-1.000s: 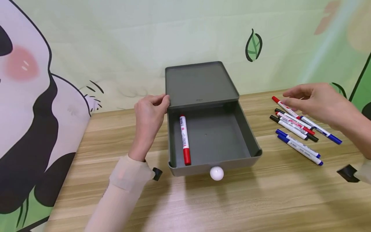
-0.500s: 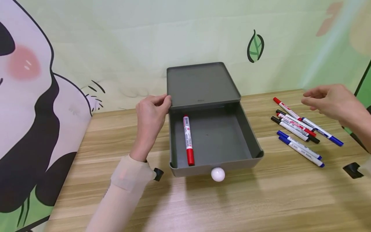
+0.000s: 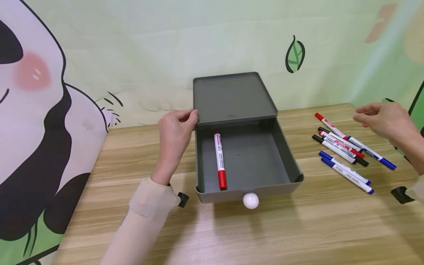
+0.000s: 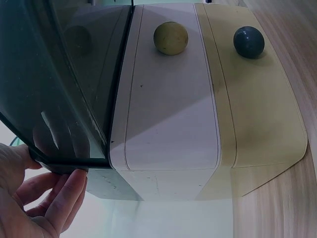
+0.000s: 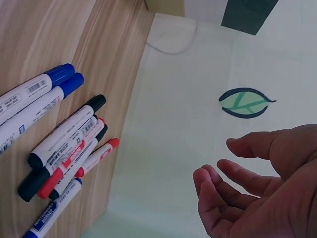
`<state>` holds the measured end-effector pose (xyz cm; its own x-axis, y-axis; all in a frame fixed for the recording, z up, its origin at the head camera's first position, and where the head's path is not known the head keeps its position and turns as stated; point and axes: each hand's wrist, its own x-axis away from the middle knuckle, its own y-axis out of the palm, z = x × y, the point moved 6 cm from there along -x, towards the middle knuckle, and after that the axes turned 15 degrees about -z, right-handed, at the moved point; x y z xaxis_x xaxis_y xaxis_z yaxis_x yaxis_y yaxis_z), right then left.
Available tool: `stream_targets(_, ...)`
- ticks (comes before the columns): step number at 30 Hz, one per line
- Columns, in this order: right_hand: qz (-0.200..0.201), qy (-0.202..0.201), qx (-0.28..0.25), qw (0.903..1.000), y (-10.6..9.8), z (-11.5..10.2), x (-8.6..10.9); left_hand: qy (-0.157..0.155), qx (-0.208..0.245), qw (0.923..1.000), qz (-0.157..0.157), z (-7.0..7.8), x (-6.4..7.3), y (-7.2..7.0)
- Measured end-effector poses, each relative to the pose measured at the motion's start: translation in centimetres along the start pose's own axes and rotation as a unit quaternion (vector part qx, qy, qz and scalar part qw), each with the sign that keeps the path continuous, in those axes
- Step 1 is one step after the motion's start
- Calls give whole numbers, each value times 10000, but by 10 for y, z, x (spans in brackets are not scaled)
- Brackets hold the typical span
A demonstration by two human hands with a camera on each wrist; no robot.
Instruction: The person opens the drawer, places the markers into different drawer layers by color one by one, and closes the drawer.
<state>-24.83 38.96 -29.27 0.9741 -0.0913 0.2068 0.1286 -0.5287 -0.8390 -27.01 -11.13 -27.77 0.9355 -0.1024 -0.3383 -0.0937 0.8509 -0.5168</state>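
My left hand (image 3: 175,138) grips the front left corner of the grey top (image 3: 235,97) of a small drawer unit, thumb and fingers at its edge. Below that top, the grey drawer (image 3: 255,158) stands pulled out, with a white knob (image 3: 250,200) on its front. A red-capped marker (image 3: 220,162) lies inside along the drawer's left side. Over on the right, my right hand (image 3: 387,119) hovers with loosely bent fingers and nothing between them. Near it, several red, black and blue markers (image 5: 69,153) lie in a loose pile on the table.
Two blue-capped markers (image 3: 346,173) lie side by side in front of the pile. Under the grey drawer, the unit has a white drawer (image 4: 168,109) and a yellow drawer (image 4: 267,114), both pushed in. A printed cloth backdrop (image 3: 159,55) rises behind the wooden table (image 3: 132,154).
My right hand has drawn away to the right from the marker pile, without a marker. The red-capped marker in the drawer has rolled slightly right. My left hand keeps its place on the unit.
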Motion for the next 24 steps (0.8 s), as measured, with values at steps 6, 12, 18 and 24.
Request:
stream_targets(6,102,78,-159,9998,2,11,-14,-1,-22,10000,24,0,0,-1)
stream_targets(12,132,228,-151,9995,8,24,-31,40,-20,10000,39,0,0,-1)
stream_targets(18,71,215,-78,9997,15,33,-47,2,-61,10000,49,-1,0,-1)
stream_targets(24,-1,176,-97,9998,23,39,-62,-29,-85,9999,54,-1,0,-1)
